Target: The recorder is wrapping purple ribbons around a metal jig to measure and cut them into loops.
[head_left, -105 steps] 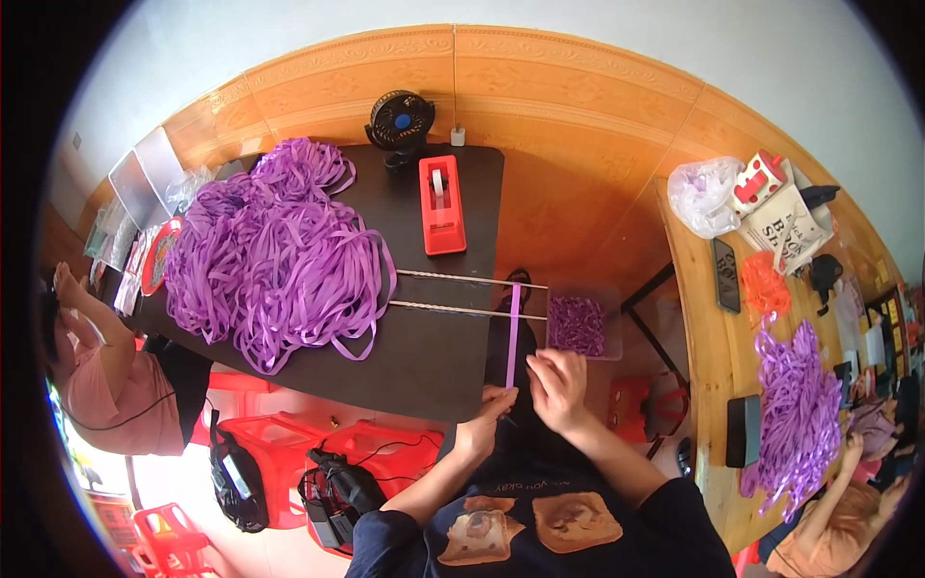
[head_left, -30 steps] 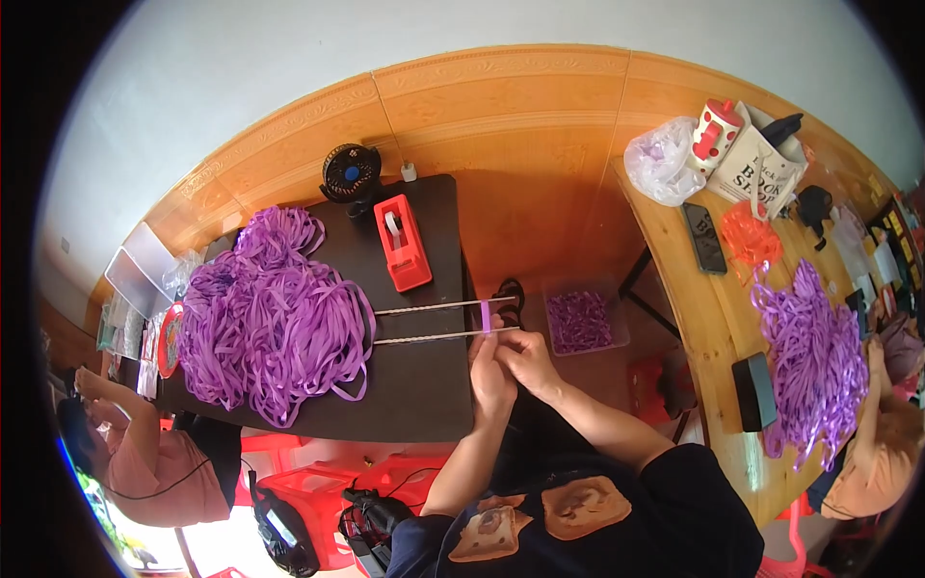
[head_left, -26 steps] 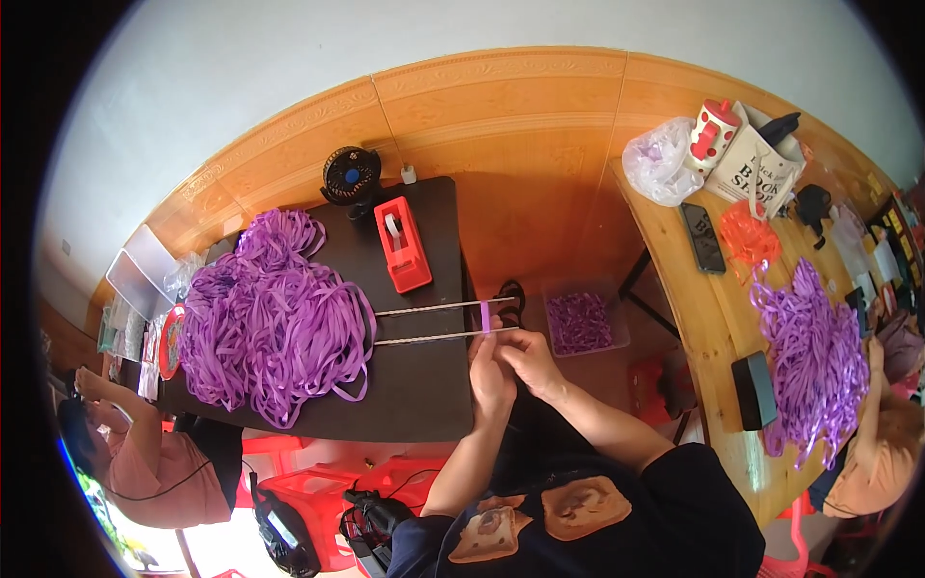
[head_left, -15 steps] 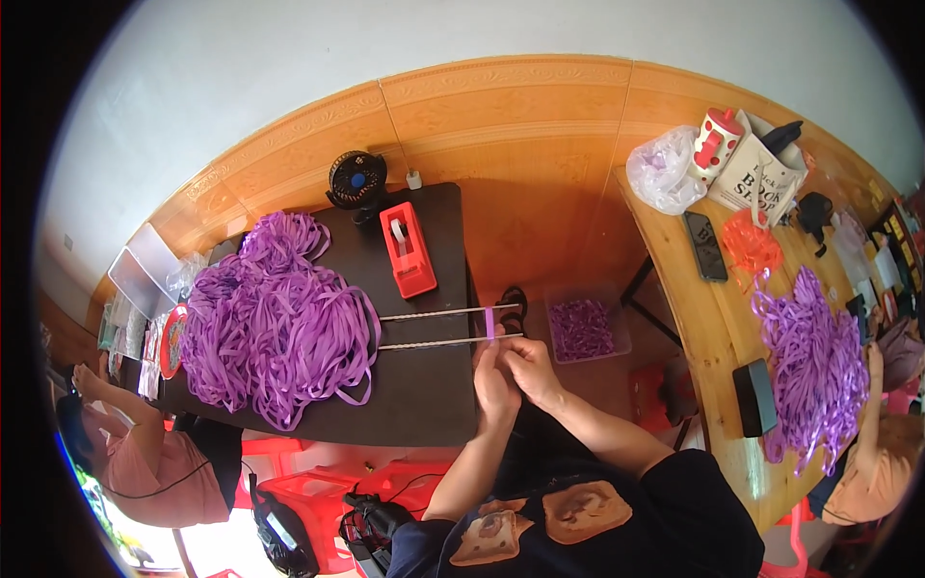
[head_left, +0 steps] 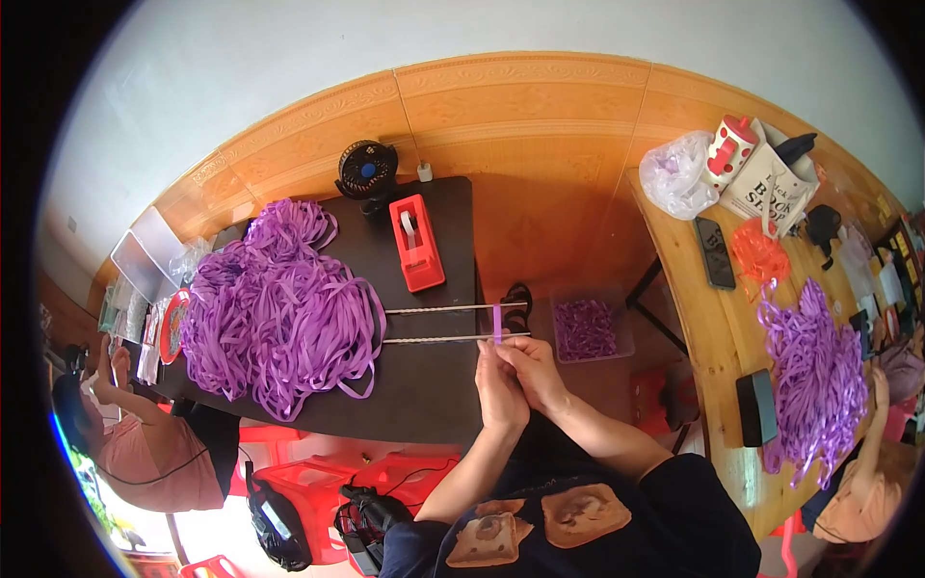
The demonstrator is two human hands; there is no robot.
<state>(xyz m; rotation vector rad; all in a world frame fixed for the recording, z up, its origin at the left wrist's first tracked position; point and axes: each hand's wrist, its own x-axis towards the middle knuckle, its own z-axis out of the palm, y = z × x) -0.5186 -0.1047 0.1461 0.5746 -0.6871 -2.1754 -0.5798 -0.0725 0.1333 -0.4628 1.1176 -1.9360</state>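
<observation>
Dark T-shirt [head_left: 568, 547], bread-slice prints [head_left: 586, 514]

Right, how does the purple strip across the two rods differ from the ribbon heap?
The purple strip looks like one narrow band; the ribbon heap is a big tangle of loops. The strip spans the two rods beyond the dark table's edge; the heap lies on it. Both are purple.

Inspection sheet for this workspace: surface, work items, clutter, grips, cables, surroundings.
Surface: dark table, partly covered by a ribbon pile.
Work items: purple strip across two rods that jut past the table edge.
Clutter: tape dispenser, fan.
Grips: left hand and right hand meet at the strip's near end; exact hold unclear.
Cables: thin black cable across the pink-topped person.
Surroundings: clear bin of purple pieces; wooden table at right with more ribbon.
</observation>
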